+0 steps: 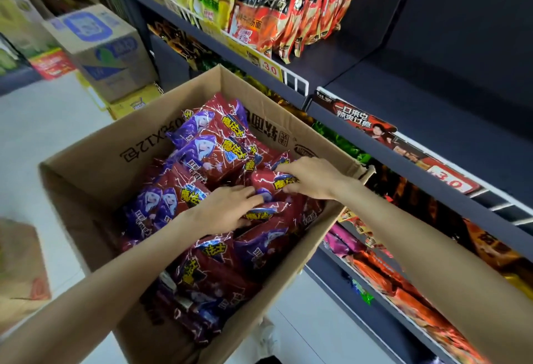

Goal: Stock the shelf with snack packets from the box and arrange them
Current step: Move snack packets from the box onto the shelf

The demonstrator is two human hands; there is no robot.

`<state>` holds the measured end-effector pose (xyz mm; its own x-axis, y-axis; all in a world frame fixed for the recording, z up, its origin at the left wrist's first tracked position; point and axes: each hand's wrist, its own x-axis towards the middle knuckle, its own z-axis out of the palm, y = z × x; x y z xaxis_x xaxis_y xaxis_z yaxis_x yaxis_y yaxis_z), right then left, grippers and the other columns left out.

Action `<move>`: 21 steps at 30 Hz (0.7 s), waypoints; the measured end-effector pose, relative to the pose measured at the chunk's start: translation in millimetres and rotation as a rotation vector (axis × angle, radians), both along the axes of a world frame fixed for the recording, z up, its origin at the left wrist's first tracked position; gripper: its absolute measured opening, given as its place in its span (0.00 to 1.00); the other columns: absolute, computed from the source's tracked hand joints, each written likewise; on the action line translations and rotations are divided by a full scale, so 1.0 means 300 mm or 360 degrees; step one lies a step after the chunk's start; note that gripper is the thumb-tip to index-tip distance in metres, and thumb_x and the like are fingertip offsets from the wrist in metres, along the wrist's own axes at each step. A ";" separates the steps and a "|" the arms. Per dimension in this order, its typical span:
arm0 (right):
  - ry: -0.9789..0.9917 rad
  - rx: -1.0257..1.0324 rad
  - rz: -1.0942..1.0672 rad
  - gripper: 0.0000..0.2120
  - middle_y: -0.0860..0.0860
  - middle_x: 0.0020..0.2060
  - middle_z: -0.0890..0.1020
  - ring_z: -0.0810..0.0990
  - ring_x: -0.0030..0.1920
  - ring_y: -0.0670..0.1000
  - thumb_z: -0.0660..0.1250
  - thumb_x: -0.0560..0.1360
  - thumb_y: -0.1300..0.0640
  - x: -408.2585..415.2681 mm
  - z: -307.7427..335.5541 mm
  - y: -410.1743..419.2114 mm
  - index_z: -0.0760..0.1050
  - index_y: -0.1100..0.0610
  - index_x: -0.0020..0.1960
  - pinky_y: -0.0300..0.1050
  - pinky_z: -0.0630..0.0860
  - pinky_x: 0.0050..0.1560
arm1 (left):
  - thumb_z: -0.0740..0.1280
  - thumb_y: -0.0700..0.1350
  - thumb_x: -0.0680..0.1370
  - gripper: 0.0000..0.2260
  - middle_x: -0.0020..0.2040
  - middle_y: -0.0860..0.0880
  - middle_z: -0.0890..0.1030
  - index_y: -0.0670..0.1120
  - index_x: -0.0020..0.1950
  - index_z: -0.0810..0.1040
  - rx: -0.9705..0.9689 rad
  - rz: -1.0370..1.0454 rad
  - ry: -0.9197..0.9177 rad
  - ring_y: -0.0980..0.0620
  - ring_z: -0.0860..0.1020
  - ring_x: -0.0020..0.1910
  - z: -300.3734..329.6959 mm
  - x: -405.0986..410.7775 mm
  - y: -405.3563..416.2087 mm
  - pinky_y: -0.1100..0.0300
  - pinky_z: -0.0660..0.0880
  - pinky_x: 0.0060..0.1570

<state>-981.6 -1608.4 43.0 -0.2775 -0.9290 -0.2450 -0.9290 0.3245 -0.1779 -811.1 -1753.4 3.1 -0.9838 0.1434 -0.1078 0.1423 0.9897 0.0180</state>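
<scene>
I see both hands in the cardboard box [86,179]: left hand [227,208] lies flat on red snack packets [213,144], right hand [311,176], at 3 o'clock, pinches one packet [268,180].

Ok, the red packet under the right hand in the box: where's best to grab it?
Probably by its upper edge, coming from above. The red packet lies flattish on top of the pile in the cardboard box, and the right hand already curls over that end; box walls block side approaches.
</scene>
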 end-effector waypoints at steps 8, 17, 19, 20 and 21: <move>-0.0133 -0.0888 -0.0496 0.15 0.50 0.53 0.80 0.76 0.55 0.55 0.63 0.79 0.51 0.017 0.261 0.230 0.70 0.54 0.64 0.43 0.63 0.44 | 0.73 0.48 0.71 0.18 0.51 0.49 0.79 0.46 0.58 0.74 0.0060 0.0109 0.0770 0.49 0.78 0.47 0.239 -0.002 0.079 0.61 0.74 0.31; -0.0057 -0.1332 -0.1015 0.10 0.44 0.36 0.78 0.76 0.34 0.44 0.62 0.79 0.49 0.034 0.384 0.676 0.68 0.53 0.56 0.43 0.69 0.33 | 0.65 0.56 0.73 0.20 0.43 0.47 0.83 0.47 0.60 0.67 0.0233 0.0346 0.1224 0.49 0.82 0.34 0.477 -0.069 0.300 0.61 0.75 0.28; -0.0008 -0.1377 -0.1098 0.09 0.43 0.34 0.77 0.74 0.32 0.44 0.61 0.79 0.50 0.048 0.401 0.802 0.68 0.53 0.54 0.41 0.66 0.30 | 0.65 0.59 0.73 0.21 0.44 0.48 0.83 0.48 0.59 0.67 0.0349 0.0336 0.1297 0.49 0.83 0.36 0.507 -0.098 0.380 0.59 0.76 0.30; 0.0022 -0.1405 -0.1137 0.08 0.44 0.34 0.76 0.74 0.31 0.45 0.61 0.79 0.51 0.058 0.410 0.868 0.67 0.54 0.54 0.43 0.66 0.30 | 0.64 0.60 0.73 0.21 0.44 0.49 0.83 0.49 0.59 0.67 0.0376 0.0309 0.1335 0.49 0.83 0.37 0.521 -0.115 0.426 0.60 0.75 0.31; 0.0054 -0.1434 -0.1176 0.07 0.47 0.34 0.77 0.74 0.31 0.48 0.61 0.79 0.51 0.068 0.418 0.936 0.67 0.53 0.53 0.45 0.66 0.30 | 0.63 0.59 0.73 0.20 0.43 0.50 0.83 0.50 0.58 0.67 0.0380 0.0268 0.1372 0.49 0.83 0.37 0.534 -0.134 0.474 0.62 0.74 0.31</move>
<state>-961.1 -1327.6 168.5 -0.8175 -0.3724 0.4393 -0.5755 0.5575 -0.5984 -851.3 -1611.1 163.4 -0.7197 -0.0857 0.6890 0.0551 0.9822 0.1797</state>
